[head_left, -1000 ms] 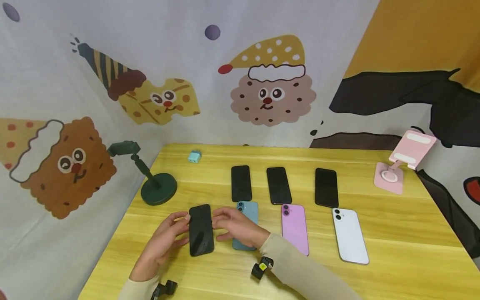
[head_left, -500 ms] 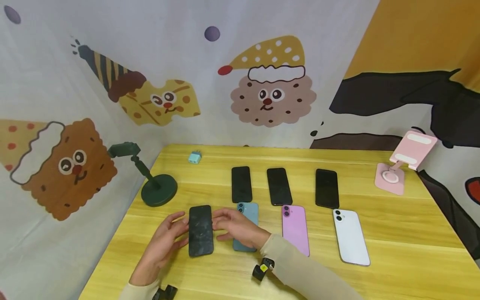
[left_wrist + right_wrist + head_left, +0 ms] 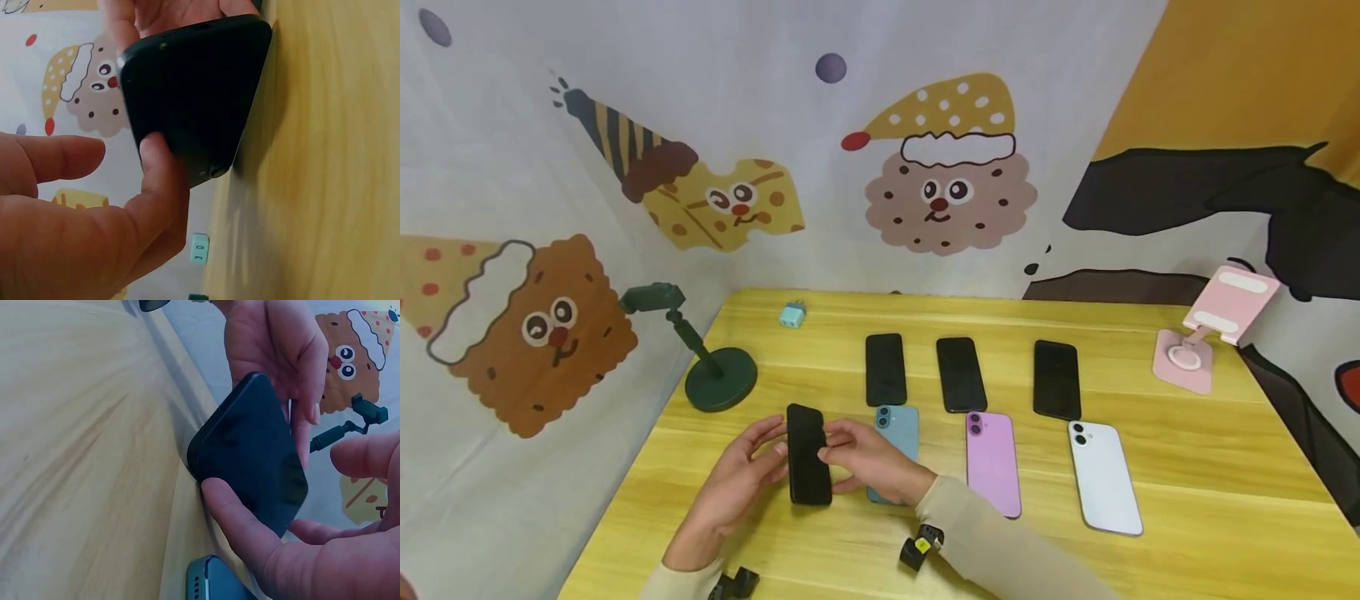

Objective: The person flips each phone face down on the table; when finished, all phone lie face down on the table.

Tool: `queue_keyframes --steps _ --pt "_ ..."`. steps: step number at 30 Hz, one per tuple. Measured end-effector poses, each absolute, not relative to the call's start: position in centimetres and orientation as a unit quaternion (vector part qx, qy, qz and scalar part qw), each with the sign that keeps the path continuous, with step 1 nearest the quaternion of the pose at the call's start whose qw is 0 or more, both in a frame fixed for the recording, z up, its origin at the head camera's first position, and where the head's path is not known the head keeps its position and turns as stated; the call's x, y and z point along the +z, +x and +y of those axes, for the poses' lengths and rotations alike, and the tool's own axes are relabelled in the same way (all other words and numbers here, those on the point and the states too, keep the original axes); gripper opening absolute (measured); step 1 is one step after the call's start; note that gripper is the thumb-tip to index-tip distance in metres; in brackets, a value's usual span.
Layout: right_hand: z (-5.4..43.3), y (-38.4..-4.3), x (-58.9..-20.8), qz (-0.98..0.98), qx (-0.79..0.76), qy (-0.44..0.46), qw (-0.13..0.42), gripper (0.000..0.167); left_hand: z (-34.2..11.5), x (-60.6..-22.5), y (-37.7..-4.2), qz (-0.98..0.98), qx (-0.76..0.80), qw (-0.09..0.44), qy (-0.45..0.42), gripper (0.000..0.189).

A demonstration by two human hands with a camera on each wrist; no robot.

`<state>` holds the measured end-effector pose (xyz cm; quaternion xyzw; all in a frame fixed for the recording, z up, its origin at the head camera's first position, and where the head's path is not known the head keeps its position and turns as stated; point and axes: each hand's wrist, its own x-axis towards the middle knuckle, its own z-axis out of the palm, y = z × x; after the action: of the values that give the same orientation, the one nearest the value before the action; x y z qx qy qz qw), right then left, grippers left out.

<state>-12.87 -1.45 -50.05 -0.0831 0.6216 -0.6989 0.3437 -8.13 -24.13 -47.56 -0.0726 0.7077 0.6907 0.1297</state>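
A black phone (image 3: 808, 467) is held tilted between my two hands, its lower long edge close to the tabletop. On its left, my left hand (image 3: 730, 483) has fingers bent against it. In the left wrist view a fingertip (image 3: 156, 147) presses on the phone's dark face, with another digit apart from it. From the right, my right hand (image 3: 880, 462) grips the phone's edge, and one finger (image 3: 228, 509) lies along its lower corner in the right wrist view. Beneath the right hand lies a blue phone (image 3: 901, 429), partly hidden.
Three black phones (image 3: 886, 371) lie in a back row. A pink phone (image 3: 992, 467) and a white phone (image 3: 1105, 479) lie to the right. A green stand (image 3: 721, 379) is at left, a blue charger (image 3: 792, 314) behind, and a pink stand (image 3: 1183, 358) at far right.
The black phone has turned from facing up to a steeper tilt, so it looks narrower. The right hand's digits have come over its right edge. The other phones stay put.
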Motion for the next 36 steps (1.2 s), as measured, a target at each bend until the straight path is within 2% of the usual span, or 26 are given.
queue_keyframes --steps 6,15,23,36 --pt "-1.4 -12.9 -49.7 0.627 -0.694 -0.08 0.344 0.061 -23.8 -47.9 -8.7 0.691 0.705 0.155 -0.035 0.064" --pt "-1.4 -13.0 -50.0 0.62 -0.711 -0.088 0.319 0.068 -23.8 -48.9 -9.7 0.671 0.712 0.208 0.018 0.058" --pt "-1.4 -13.1 -50.0 0.625 -0.712 -0.087 0.307 0.059 -22.8 -48.6 -10.0 0.673 0.689 0.267 0.025 0.072" --pt "-0.9 -13.2 -50.4 0.617 -0.732 -0.056 0.283 0.052 -21.8 -48.7 -10.3 0.679 0.677 0.28 0.048 0.075"
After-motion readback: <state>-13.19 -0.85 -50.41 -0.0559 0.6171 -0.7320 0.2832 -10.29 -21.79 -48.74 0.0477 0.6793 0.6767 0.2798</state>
